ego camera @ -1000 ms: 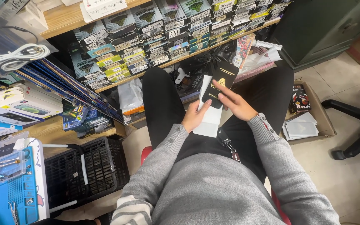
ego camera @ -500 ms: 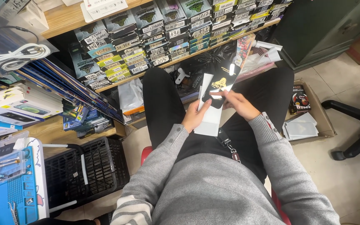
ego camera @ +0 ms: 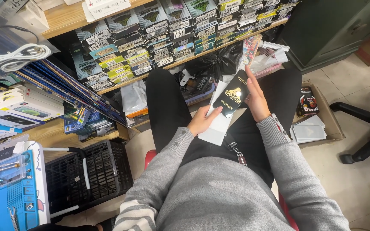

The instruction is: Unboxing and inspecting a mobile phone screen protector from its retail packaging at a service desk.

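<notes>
Over the lap: both hands hold black packet (ego camera: pixel 232 97) | shelf boxes (ego camera: pixel 159 30) beyond

Wooden shelf (ego camera: pixel 202 53) carries rows of small labelled boxes (ego camera: pixel 150 42).

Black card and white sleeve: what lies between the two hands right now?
Head view: the black card over the white sleeve spans between left hand and right hand; both touch them.

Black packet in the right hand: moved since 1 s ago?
Yes. The black packet has swung upright and shifted slightly up, toward the shelf edge, over the white sleeve.
</notes>
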